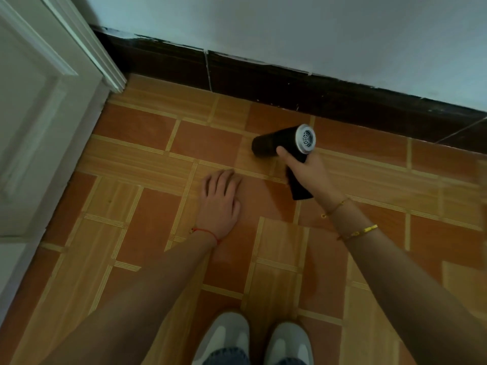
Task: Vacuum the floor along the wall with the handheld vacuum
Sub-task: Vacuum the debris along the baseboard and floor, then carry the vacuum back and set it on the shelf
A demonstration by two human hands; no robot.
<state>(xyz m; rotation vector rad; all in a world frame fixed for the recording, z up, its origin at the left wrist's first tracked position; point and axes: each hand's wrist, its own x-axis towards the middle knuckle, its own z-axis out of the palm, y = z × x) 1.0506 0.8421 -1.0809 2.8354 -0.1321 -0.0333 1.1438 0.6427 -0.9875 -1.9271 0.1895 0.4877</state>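
Note:
A black handheld vacuum (274, 143) with a silver vented rear cap is held low over the orange tiled floor (147, 233), its nozzle end pointing left, a short way out from the dark baseboard (290, 85). My right hand (307, 171) is wrapped around its black handle, thumb up on the body. My left hand (220, 201) hovers palm down over the tiles left of the vacuum, fingers slightly spread, holding nothing. The pale wall (290, 30) rises above the baseboard.
A white panelled door (44, 122) and its frame stand at the left, meeting the baseboard in the corner. My two grey-white shoes (253, 341) are at the bottom centre. Tiled floor stretches to the right along the wall.

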